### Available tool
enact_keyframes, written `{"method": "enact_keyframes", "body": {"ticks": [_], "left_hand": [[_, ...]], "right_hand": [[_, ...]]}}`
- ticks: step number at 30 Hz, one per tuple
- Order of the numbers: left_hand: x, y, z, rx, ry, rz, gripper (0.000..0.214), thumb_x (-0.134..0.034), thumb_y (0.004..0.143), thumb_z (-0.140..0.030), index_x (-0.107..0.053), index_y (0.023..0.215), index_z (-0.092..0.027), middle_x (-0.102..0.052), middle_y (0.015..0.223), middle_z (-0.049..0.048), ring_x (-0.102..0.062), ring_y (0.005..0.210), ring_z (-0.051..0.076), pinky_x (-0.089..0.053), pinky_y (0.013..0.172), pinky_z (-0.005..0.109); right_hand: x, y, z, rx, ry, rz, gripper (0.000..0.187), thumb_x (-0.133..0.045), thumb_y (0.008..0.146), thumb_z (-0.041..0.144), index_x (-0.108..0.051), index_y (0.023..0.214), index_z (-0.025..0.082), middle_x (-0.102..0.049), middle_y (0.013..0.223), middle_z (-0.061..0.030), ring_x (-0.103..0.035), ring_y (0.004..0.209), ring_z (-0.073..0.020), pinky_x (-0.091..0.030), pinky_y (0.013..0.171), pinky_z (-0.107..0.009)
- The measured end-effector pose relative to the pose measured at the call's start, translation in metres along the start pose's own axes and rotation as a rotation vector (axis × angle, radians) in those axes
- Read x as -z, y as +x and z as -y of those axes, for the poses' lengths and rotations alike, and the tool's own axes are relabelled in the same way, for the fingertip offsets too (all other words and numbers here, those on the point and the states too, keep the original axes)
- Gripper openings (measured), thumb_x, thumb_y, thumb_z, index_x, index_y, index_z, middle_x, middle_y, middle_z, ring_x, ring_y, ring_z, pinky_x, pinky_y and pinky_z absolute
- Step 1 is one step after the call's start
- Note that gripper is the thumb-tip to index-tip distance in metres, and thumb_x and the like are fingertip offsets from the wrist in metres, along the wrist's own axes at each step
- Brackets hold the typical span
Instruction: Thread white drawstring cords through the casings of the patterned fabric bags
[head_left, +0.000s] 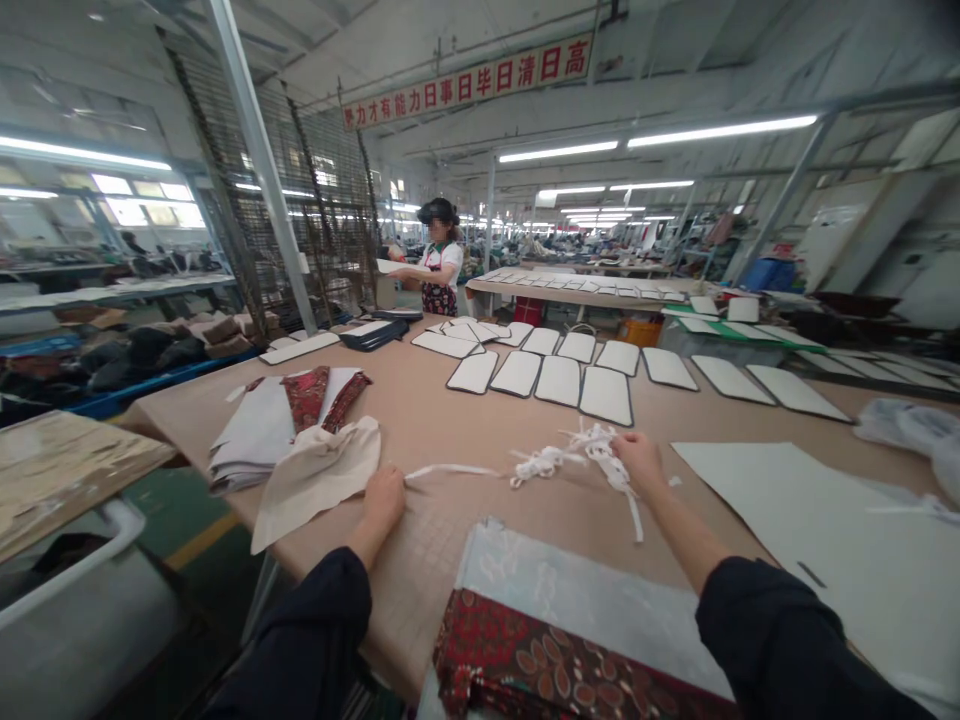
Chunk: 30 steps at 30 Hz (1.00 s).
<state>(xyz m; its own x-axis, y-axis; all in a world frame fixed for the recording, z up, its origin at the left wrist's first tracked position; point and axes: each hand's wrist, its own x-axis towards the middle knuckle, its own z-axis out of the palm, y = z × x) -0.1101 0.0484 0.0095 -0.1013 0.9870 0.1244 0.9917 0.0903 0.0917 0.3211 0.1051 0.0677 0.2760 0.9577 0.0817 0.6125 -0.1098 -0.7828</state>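
My left hand (384, 500) is closed at the end of a white fabric strip (454, 469) that runs right across the brown-covered table. Right beside it lies a cream cloth piece (319, 475); whether the fingers also touch that cloth, I cannot tell. My right hand (639, 460) pinches a tangled bundle of white strips (596, 445), with one loose end hanging toward me. A second knotted clump (536, 465) lies between the hands. Below them rests a stack of grey-white sheets and dark red patterned fabric (555, 650).
White dark-edged panels (606, 393) lie in rows across the table (420, 420). Folded grey and red patterned cloth (262, 425) sits at left. A large pale sheet (810, 540) covers the right side. A co-worker (441, 262) stands beyond the table, holding a white panel.
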Motion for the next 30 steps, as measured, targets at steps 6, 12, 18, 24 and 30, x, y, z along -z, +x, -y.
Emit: {"method": "enact_keyframes", "body": {"ticks": [6, 12, 18, 24, 30], "left_hand": [[0.023, 0.021, 0.01, 0.161, -0.047, -0.014, 0.031, -0.028, 0.085, -0.014, -0.058, 0.094, -0.011, -0.06, 0.093, 0.013, -0.057, 0.086, 0.024, -0.042, 0.072, 0.032], [0.053, 0.037, -0.004, 0.092, -0.156, -0.042, 0.029, -0.035, 0.084, -0.018, -0.061, 0.096, -0.015, -0.062, 0.093, 0.0083, -0.057, 0.088, 0.02, -0.042, 0.074, 0.026], [0.083, 0.021, -0.079, -0.047, -0.819, 0.116, 0.033, -0.041, 0.081, -0.034, -0.062, 0.091, -0.011, -0.055, 0.061, -0.0004, -0.046, 0.045, 0.009, -0.036, 0.045, 0.019], [0.113, -0.016, -0.13, -0.391, -0.752, 0.082, 0.025, -0.046, 0.079, -0.03, -0.066, 0.084, -0.016, -0.059, 0.066, 0.0012, -0.05, 0.058, 0.011, -0.039, 0.053, 0.02], [0.121, -0.043, -0.136, -0.41, -1.007, 0.187, 0.028, -0.05, 0.077, -0.034, -0.065, 0.089, -0.014, -0.062, 0.071, 0.0031, -0.048, 0.052, 0.009, -0.04, 0.05, 0.02]], "right_hand": [[0.04, 0.006, 0.017, -0.05, 0.439, -0.286, 0.009, -0.05, 0.067, 0.023, -0.051, 0.074, 0.017, -0.063, 0.071, -0.006, -0.063, 0.076, -0.0185, -0.053, 0.063, -0.027], [0.042, 0.001, 0.079, 0.136, 0.603, -0.118, 0.005, -0.052, 0.07, 0.018, -0.048, 0.073, 0.016, -0.06, 0.069, -0.0026, -0.064, 0.072, -0.0156, -0.052, 0.055, -0.022], [0.007, -0.007, 0.112, 0.161, 0.242, 0.073, 0.015, -0.05, 0.071, 0.012, -0.054, 0.085, 0.015, -0.062, 0.081, -0.0044, -0.06, 0.075, -0.0145, -0.049, 0.067, -0.027], [-0.032, -0.075, 0.13, 0.384, 0.433, 0.673, 0.025, -0.051, 0.077, 0.036, -0.06, 0.091, 0.016, -0.063, 0.092, -0.0048, -0.055, 0.089, -0.0165, -0.04, 0.083, -0.032], [-0.01, -0.124, 0.109, 0.121, 0.614, 0.807, 0.03, -0.06, 0.071, 0.044, -0.055, 0.08, 0.015, -0.039, 0.048, 0.0089, -0.033, 0.041, -0.0044, -0.034, 0.046, -0.02]]}}
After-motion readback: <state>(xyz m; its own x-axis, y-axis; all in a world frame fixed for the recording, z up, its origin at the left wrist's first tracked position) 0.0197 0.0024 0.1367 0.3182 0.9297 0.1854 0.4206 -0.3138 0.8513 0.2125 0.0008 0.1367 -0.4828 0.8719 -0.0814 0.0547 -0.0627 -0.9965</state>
